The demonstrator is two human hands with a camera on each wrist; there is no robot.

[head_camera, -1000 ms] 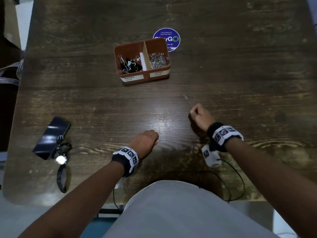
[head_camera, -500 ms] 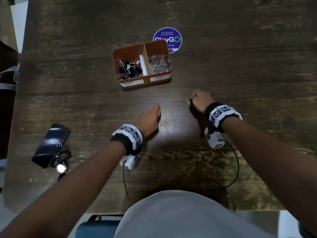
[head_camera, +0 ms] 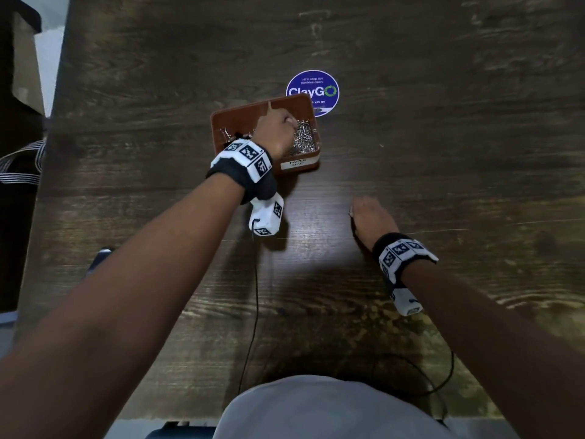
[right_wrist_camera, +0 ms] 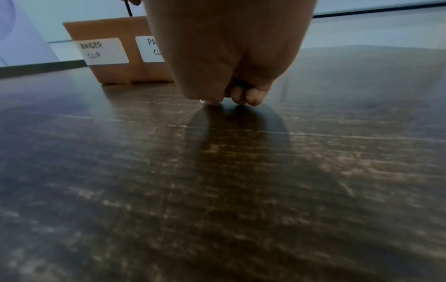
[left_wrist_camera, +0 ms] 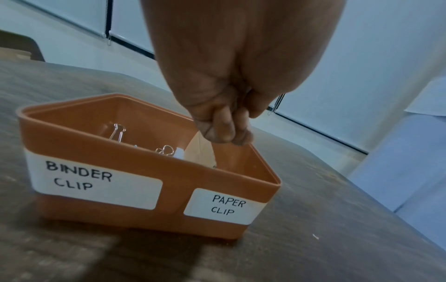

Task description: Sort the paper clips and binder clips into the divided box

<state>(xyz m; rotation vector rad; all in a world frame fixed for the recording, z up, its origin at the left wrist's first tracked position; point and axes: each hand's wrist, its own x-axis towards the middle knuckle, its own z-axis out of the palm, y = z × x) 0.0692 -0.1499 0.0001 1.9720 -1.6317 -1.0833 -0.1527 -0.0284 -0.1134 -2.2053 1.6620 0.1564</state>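
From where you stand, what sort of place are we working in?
Probably an office pantry or break area: a dark wooden table, a ClayGO sticker about keeping pantries clean, and roller blinds behind.

Head cam looks steeply down on table (head_camera: 443,185); left wrist cam close, low, facing box (left_wrist_camera: 101,137) labelled front; right wrist cam near tabletop, box farther; all share box

Dim, overhead glare, blurred wrist views.
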